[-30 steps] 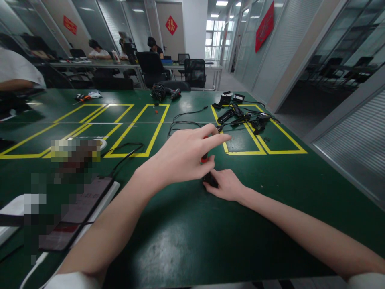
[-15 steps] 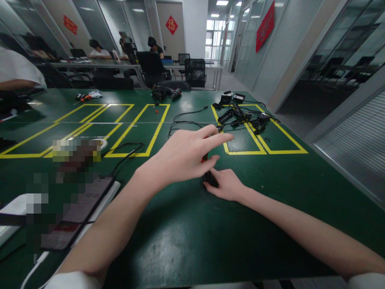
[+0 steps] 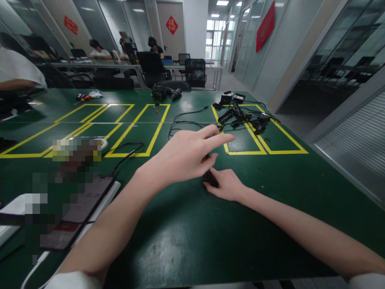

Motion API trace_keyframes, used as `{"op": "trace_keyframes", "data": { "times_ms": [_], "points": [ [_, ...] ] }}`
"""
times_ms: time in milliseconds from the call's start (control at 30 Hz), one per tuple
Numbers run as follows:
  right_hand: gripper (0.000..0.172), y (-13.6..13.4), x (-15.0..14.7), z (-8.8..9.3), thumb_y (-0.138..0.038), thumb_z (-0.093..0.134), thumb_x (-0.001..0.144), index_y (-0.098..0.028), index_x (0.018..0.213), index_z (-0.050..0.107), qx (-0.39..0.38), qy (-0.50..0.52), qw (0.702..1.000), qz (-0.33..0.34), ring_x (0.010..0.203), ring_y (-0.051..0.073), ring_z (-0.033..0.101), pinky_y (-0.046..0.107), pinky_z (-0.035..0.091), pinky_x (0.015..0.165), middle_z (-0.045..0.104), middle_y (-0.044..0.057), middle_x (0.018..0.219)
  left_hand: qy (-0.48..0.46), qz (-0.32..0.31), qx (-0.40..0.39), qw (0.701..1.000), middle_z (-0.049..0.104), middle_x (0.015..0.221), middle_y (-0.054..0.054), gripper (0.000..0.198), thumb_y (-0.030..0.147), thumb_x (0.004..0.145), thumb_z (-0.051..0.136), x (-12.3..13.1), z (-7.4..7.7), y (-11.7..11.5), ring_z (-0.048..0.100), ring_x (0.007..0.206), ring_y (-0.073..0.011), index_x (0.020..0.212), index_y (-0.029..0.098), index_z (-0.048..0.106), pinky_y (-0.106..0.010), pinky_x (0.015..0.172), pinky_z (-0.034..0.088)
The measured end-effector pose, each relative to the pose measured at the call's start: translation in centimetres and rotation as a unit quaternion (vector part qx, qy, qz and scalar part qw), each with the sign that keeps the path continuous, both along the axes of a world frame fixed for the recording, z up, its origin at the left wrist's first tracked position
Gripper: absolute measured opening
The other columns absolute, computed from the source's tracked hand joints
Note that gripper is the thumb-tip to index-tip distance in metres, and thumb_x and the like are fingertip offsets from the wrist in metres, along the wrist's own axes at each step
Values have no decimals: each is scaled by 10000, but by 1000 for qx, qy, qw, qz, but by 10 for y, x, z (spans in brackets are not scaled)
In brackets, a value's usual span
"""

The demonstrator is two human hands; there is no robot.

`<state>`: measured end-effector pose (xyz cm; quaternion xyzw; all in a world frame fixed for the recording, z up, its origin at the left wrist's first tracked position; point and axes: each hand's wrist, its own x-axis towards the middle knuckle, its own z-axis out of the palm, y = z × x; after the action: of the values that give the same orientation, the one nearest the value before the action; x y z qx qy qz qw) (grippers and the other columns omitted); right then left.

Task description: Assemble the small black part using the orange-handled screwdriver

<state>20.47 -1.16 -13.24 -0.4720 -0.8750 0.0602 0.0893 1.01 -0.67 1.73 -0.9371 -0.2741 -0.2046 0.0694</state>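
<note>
A black-and-red tool [image 3: 211,178] is upright on the green table in front of me, mostly hidden behind my fingers, so its exact kind does not show. My left hand [image 3: 188,154] is bent round its upper part, with the index finger stretched out to the right and the thumb below. A bit of red shows between them. Lower down, my right hand [image 3: 227,184] pinches the black lower end between thumb and fingers. Both hands are close together, the left above the right.
Black parts and cables [image 3: 237,114] lie in a heap at the back right. A power drill [image 3: 176,94] lies at the far edge. Phones and a white charger [image 3: 18,204], partly blurred out, lie at left. Yellow tape [image 3: 153,140] marks the table [image 3: 255,241]. A person [image 3: 19,70] sits far left.
Almost nothing differs. Both hands stay on the tool, and the left fingers have shifted only slightly.
</note>
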Motion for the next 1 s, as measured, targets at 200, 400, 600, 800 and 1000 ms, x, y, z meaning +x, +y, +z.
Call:
{"op": "trace_keyframes", "data": {
  "times_ms": [200, 400, 600, 800, 1000],
  "points": [
    [273, 0, 1, -1, -432, 515, 960, -183, 1056, 575, -6, 9, 1000, 4, 742, 245, 733, 304, 350, 620, 769, 61, 857, 3, 2, -8, 1000, 636, 1242, -68, 500, 178, 911, 504, 0, -1, -1, 664, 817, -143, 1404, 238, 555, -250, 698, 493],
    [267, 0, 0, 1, -431, 510, 966, -187, 1049, 578, -16, 5, 1000, 1, 735, 234, 723, 300, 350, 627, 770, 62, 864, -1, -20, -6, 1000, 659, 1202, -73, 466, 182, 909, 518, 1, 0, -1, 671, 967, -187, 1369, 215, 587, -266, 776, 507],
    [280, 0, 0, 1, -436, 506, 964, -180, 1059, 572, -11, -4, 1000, -1, 748, 243, 727, 307, 343, 622, 771, 70, 877, 7, 1, 0, 1000, 632, 1265, -71, 476, 182, 907, 517, 0, 0, 0, 671, 872, -161, 1376, 230, 582, -267, 741, 509],
    [298, 0, 0, 1, -453, 503, 966, -180, 1067, 570, -6, -7, 1000, -3, 751, 250, 731, 308, 337, 615, 773, 70, 878, 4, -2, 2, 1000, 631, 1264, -77, 459, 190, 928, 492, 0, 0, 0, 669, 861, -155, 1377, 230, 577, -268, 744, 512],
    [308, 0, 0, 1, -455, 504, 966, -174, 1072, 570, -5, -7, 1000, -3, 749, 252, 731, 311, 339, 616, 775, 74, 880, 3, -4, 3, 1000, 620, 1274, -84, 471, 162, 921, 489, 0, -1, 0, 667, 873, -154, 1378, 237, 573, -261, 738, 510]
  ]
}}
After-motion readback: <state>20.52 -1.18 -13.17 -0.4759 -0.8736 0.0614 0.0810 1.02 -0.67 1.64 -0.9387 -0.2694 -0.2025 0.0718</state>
